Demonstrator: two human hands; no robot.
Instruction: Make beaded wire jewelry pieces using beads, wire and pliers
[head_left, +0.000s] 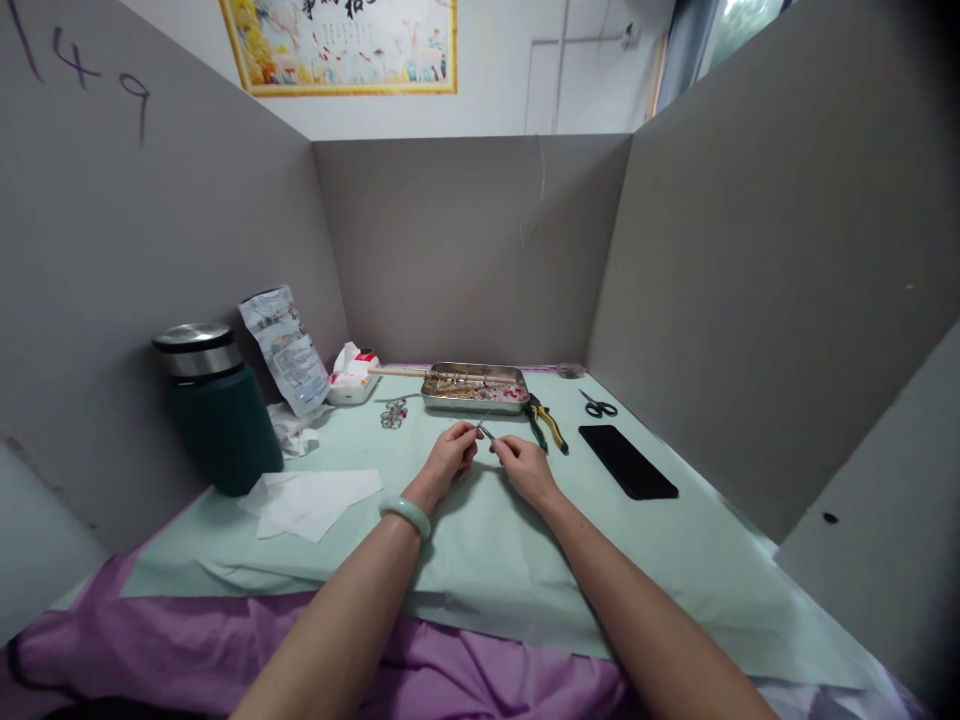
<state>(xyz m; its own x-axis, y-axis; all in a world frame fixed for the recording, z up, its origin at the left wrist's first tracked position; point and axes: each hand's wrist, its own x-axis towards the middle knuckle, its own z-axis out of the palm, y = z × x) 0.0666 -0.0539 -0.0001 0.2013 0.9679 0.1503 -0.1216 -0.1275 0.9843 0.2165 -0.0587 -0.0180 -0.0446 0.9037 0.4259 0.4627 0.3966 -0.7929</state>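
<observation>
In front of the metal tray [469,407], my left hand [451,453] and my right hand [525,468] almost meet over the green cloth. A slim metal tool with a narrow tip [486,432] is gripped in my right hand; its exact kind is unclear. Its tip reaches the left fingertips, which are pinched together on something too small to make out. Small gold, silver and red pieces [480,391] lie in the tray. To the left of it rests a little heap of silvery jewelry pieces with red bits [393,413].
Pliers with yellow-green handles [553,428], scissors [598,405] and a black phone [628,462] lie at right. At left are a dark green flask [221,420], a foil pouch [285,350], a tissue holder [352,378] and white paper [311,500]. Grey panels [472,250] enclose the table.
</observation>
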